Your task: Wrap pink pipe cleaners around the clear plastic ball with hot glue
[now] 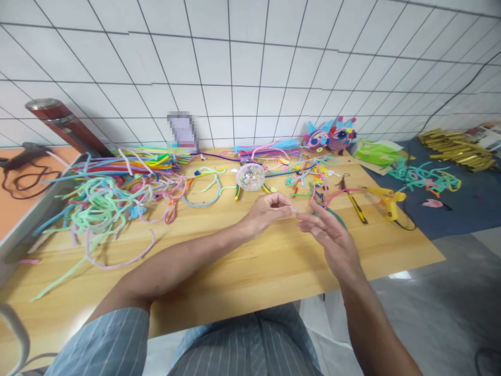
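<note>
Above the middle of the wooden table (242,266), my left hand (268,213) is closed, thumb and fingertips pinched together. Whatever sits in that pinch is too small to make out. My right hand (332,237) faces it a short way off, its fingers stretched out and apart. Just beyond my left hand stands a clear round plastic container (250,177) with small shiny bits inside. Yellow-and-black handles stick out beside it. Behind my right hand, a dark green curved thing is partly hidden. Pink fuzzy stems (318,183) lie past its fingers.
Tangled pale green pipe cleaners (97,201) cover the left side. A yellow glue gun (387,202) and a yellow utility knife (357,206) lie to the right. Two colourful fuzzy figures (331,137) stand against the tiled wall. A reddish-brown flask (68,128) leans at the back left.
</note>
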Motion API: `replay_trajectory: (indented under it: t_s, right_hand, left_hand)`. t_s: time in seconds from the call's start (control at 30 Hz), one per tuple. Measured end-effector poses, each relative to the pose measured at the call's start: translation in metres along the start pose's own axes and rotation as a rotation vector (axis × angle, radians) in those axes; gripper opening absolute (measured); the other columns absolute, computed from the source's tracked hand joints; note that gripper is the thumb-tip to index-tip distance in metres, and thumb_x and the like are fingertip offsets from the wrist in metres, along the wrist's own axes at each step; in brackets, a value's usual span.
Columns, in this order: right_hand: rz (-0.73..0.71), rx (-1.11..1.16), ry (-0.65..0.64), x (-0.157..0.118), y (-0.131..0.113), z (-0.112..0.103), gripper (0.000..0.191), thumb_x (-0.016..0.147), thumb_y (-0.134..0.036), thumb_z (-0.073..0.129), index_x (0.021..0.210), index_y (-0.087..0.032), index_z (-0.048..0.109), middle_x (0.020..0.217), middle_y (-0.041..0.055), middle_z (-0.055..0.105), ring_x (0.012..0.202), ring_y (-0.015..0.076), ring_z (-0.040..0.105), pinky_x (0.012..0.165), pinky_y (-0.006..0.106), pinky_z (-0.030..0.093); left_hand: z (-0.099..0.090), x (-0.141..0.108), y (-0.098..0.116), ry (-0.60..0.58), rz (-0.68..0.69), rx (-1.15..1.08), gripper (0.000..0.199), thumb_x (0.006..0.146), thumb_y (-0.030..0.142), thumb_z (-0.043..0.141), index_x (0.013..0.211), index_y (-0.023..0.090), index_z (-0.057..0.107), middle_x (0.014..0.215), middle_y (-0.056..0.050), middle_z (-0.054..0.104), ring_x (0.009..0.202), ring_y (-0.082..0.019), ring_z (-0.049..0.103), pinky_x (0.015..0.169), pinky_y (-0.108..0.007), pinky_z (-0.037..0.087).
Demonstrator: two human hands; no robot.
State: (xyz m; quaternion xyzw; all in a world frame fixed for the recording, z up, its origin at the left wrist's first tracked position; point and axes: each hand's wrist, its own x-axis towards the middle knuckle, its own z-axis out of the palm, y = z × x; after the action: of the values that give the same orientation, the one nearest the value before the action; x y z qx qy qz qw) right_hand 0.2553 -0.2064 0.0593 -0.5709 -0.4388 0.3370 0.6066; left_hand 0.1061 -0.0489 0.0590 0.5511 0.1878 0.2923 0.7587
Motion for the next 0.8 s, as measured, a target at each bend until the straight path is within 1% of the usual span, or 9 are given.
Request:
replay_trajectory:
  t_s: [0.07, 0.13, 0.2, 0.27, 0.33, 0.43, 0.53, 0.67, 0.8]
  right_hand:
    - [-0.015, -0.044, 0.025, 0.001, -0.001, 0.001, 0.043, 0.095, -0.045, 0.077, 0.137, -0.034, 0.072, 0.118, 0.0048, 0.083, 0.100, 0.0228, 0.079, 0.096, 0.045, 0.064]
    - [-0.032, -0.069, 0.061, 0.003, -0.002, 0.004, 0.037, 0.094, -0.044, 0.079, 0.129, -0.033, 0.076, 0.110, 0.0036, 0.084, 0.092, 0.0205, 0.078, 0.089, 0.041, 0.064]
    - [-0.047, -0.082, 0.088, 0.006, -0.001, 0.008, 0.034, 0.092, -0.044, 0.080, 0.124, -0.032, 0.078, 0.104, 0.0032, 0.083, 0.087, 0.0195, 0.076, 0.084, 0.039, 0.063]
    - [-0.056, -0.098, 0.102, 0.008, -0.001, 0.012, 0.032, 0.091, -0.045, 0.081, 0.120, -0.031, 0.081, 0.099, 0.0033, 0.082, 0.083, 0.0191, 0.074, 0.080, 0.037, 0.062]
    - [-0.055, -0.129, 0.103, 0.011, 0.000, 0.017, 0.030, 0.091, -0.046, 0.080, 0.117, -0.031, 0.082, 0.097, 0.0035, 0.082, 0.081, 0.0189, 0.073, 0.079, 0.037, 0.061]
    - [-0.047, -0.189, 0.086, 0.018, 0.001, 0.024, 0.030, 0.092, -0.046, 0.079, 0.117, -0.030, 0.082, 0.101, 0.0043, 0.081, 0.085, 0.0197, 0.073, 0.082, 0.038, 0.062]
    - [-0.116, -0.282, 0.086, 0.027, 0.004, 0.031, 0.030, 0.093, -0.046, 0.077, 0.119, -0.030, 0.081, 0.103, 0.0049, 0.079, 0.091, 0.0212, 0.073, 0.085, 0.039, 0.062]
    - [-0.282, -0.441, 0.127, 0.034, 0.010, 0.037, 0.024, 0.095, -0.042, 0.073, 0.113, -0.030, 0.084, 0.104, 0.0059, 0.078, 0.098, 0.0224, 0.072, 0.083, 0.038, 0.060]
    - [-0.353, -0.498, 0.190, 0.027, 0.015, 0.036, 0.018, 0.096, -0.038, 0.073, 0.107, -0.031, 0.085, 0.100, 0.0055, 0.078, 0.095, 0.0228, 0.071, 0.084, 0.040, 0.059]
  left_hand:
    - [-0.002, -0.002, 0.000, 0.016, -0.084, -0.093, 0.050, 0.068, 0.055, 0.093, 0.078, 0.015, 0.065, 0.073, 0.002, 0.068, 0.063, -0.008, 0.060, 0.065, -0.024, 0.047]
    - [-0.003, -0.003, -0.001, 0.022, -0.128, -0.140, 0.051, 0.074, 0.060, 0.087, 0.074, 0.016, 0.060, 0.068, 0.003, 0.063, 0.056, -0.007, 0.057, 0.059, -0.024, 0.043]
    - [-0.004, -0.005, -0.002, 0.025, -0.141, -0.145, 0.052, 0.082, 0.062, 0.078, 0.068, 0.018, 0.055, 0.061, 0.004, 0.057, 0.049, -0.006, 0.051, 0.053, -0.024, 0.038]
    - [-0.005, -0.006, -0.003, 0.021, -0.152, -0.150, 0.053, 0.088, 0.059, 0.072, 0.063, 0.019, 0.048, 0.055, 0.006, 0.050, 0.044, -0.006, 0.046, 0.051, -0.024, 0.034]
    - [-0.005, -0.007, -0.005, 0.015, -0.158, -0.164, 0.050, 0.090, 0.057, 0.070, 0.065, 0.020, 0.046, 0.057, 0.007, 0.049, 0.044, -0.005, 0.045, 0.050, -0.024, 0.034]
    - [-0.005, -0.009, -0.008, 0.003, -0.156, -0.181, 0.043, 0.084, 0.055, 0.076, 0.077, 0.020, 0.051, 0.064, 0.007, 0.054, 0.049, -0.007, 0.049, 0.051, -0.023, 0.035]
    - [-0.004, -0.010, -0.012, -0.043, -0.135, -0.132, 0.047, 0.077, 0.058, 0.083, 0.086, 0.019, 0.060, 0.063, 0.006, 0.057, 0.053, -0.008, 0.051, 0.055, -0.023, 0.036]
    - [-0.005, -0.011, -0.015, -0.098, -0.106, -0.063, 0.059, 0.078, 0.073, 0.078, 0.090, 0.016, 0.067, 0.064, 0.003, 0.060, 0.059, -0.009, 0.054, 0.060, -0.025, 0.039]
    - [-0.005, -0.016, -0.016, -0.120, -0.092, -0.019, 0.061, 0.082, 0.076, 0.075, 0.085, 0.015, 0.070, 0.063, 0.002, 0.062, 0.060, -0.010, 0.054, 0.062, -0.026, 0.040]
